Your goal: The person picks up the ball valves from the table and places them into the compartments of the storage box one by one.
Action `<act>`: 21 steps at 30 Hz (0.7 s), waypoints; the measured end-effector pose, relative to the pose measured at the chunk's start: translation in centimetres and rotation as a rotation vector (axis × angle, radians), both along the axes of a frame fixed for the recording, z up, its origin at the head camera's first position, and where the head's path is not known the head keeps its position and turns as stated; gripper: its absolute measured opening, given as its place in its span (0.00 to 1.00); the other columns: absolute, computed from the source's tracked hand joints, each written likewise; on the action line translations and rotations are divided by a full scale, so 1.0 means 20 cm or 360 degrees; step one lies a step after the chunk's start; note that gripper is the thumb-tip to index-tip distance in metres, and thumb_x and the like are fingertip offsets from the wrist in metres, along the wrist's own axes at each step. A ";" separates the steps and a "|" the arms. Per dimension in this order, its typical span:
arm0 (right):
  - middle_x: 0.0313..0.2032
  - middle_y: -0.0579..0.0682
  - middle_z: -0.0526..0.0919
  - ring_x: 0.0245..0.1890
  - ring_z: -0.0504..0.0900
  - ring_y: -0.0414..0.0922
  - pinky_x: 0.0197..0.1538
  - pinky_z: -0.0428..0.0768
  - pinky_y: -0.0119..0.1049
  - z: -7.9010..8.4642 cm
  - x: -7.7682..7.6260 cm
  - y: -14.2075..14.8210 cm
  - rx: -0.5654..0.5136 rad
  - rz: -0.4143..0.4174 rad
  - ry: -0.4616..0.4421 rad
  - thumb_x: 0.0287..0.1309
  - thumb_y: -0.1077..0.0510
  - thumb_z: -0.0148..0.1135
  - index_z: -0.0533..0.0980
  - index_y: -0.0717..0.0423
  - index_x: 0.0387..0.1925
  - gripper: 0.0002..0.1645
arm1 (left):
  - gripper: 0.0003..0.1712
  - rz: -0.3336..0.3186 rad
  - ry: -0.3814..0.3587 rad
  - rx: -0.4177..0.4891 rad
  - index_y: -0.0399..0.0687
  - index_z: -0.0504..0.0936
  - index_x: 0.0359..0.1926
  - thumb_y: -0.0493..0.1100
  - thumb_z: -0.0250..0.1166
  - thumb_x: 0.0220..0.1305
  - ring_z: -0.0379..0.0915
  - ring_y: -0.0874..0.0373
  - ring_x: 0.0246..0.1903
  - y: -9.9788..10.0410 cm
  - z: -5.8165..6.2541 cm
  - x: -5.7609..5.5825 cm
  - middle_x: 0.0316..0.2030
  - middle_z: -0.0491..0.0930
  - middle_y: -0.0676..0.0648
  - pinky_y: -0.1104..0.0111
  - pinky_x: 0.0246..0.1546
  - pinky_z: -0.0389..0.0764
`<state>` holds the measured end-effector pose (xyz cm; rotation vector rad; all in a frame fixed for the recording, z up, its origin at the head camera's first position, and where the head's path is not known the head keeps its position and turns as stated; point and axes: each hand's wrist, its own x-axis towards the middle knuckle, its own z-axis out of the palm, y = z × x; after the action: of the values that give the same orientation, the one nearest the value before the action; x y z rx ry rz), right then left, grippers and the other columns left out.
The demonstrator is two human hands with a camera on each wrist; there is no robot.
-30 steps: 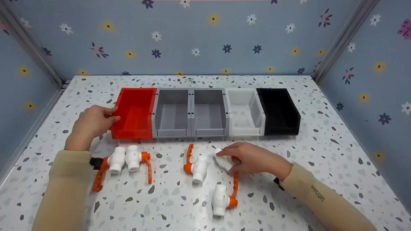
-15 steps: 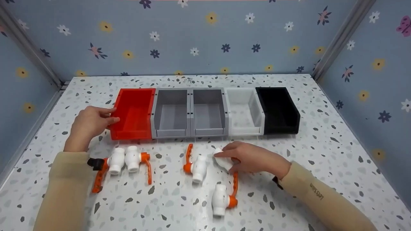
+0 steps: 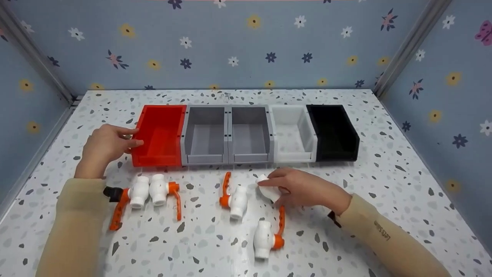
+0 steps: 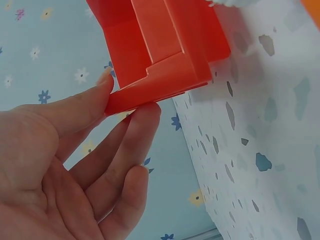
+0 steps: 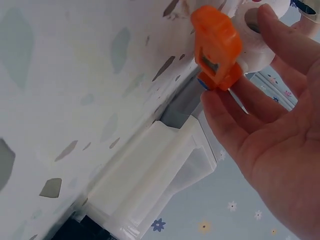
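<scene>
My left hand is at the left wall of the red bin, thumb inside and fingers outside. The left wrist view shows that hand pinching the bin's rim. With thumb and fingers, my right hand grips a white ball valve in front of the white bin. In the right wrist view its orange handle sticks out beside the fingertips; the palm hides part of the white body. Another ball valve lies just left of it, and one more lies nearer.
Two ball valves lie side by side at the left, one beside the left sleeve, the other to its right. Two grey bins, a white bin and a black bin continue the row. Flowered walls enclose the speckled table.
The right hand and the ball valve it grips have shifted very slightly away from me. The left hand stays at the red bin's wall, and the other valves have not moved.
</scene>
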<state>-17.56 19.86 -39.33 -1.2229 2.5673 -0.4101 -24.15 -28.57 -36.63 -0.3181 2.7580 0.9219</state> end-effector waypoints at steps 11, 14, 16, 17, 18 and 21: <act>0.58 0.50 0.77 0.45 0.75 0.43 0.46 0.79 0.39 0.03 -0.02 0.02 -0.0072 0.0022 0.0077 0.55 0.51 0.75 0.71 0.43 0.69 0.40 | 0.40 0.0022 -0.0006 -0.0001 0.51 0.67 0.72 0.55 0.69 0.64 0.74 0.36 0.50 -0.01 0.01 0.01 0.62 0.71 0.30 0.47 0.50 0.78; 0.59 0.50 0.76 0.46 0.74 0.43 0.47 0.78 0.39 0.04 -0.02 0.03 -0.0086 0.0003 0.0088 0.54 0.54 0.75 0.72 0.43 0.69 0.40 | 0.39 0.0015 0.0008 -0.0007 0.50 0.67 0.72 0.55 0.69 0.64 0.75 0.36 0.50 0.00 0.01 0.02 0.61 0.71 0.30 0.47 0.50 0.78; 0.59 0.50 0.76 0.45 0.73 0.43 0.47 0.78 0.39 0.04 -0.02 0.04 -0.0105 -0.0008 0.0095 0.54 0.56 0.75 0.72 0.43 0.69 0.40 | 0.39 0.0007 0.0018 -0.0012 0.49 0.68 0.71 0.54 0.69 0.64 0.75 0.36 0.50 0.00 0.01 0.02 0.60 0.73 0.29 0.47 0.49 0.78; 0.59 0.50 0.76 0.45 0.73 0.43 0.46 0.78 0.39 0.05 -0.03 0.04 -0.0114 -0.0012 0.0098 0.54 0.58 0.76 0.72 0.44 0.69 0.40 | 0.38 0.0005 0.0021 -0.0011 0.48 0.68 0.71 0.54 0.69 0.64 0.75 0.36 0.50 0.00 0.01 0.02 0.59 0.73 0.29 0.47 0.49 0.78; 0.58 0.51 0.76 0.45 0.73 0.44 0.46 0.78 0.39 0.05 -0.03 0.05 -0.0125 -0.0014 0.0105 0.54 0.59 0.76 0.72 0.44 0.68 0.40 | 0.38 0.0004 0.0022 -0.0011 0.48 0.68 0.71 0.53 0.69 0.64 0.76 0.36 0.50 0.00 0.01 0.02 0.58 0.74 0.29 0.46 0.49 0.78; 0.58 0.51 0.77 0.46 0.73 0.44 0.47 0.78 0.39 0.06 -0.03 0.06 -0.0143 -0.0017 0.0130 0.53 0.60 0.75 0.72 0.46 0.68 0.40 | 0.37 0.0003 0.0019 -0.0016 0.47 0.69 0.71 0.53 0.69 0.65 0.76 0.36 0.49 0.01 0.01 0.01 0.56 0.75 0.29 0.46 0.47 0.77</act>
<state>-18.21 21.08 -38.11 -1.2820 2.6513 -0.4927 -23.94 -28.45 -36.45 -0.3177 2.7746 0.9138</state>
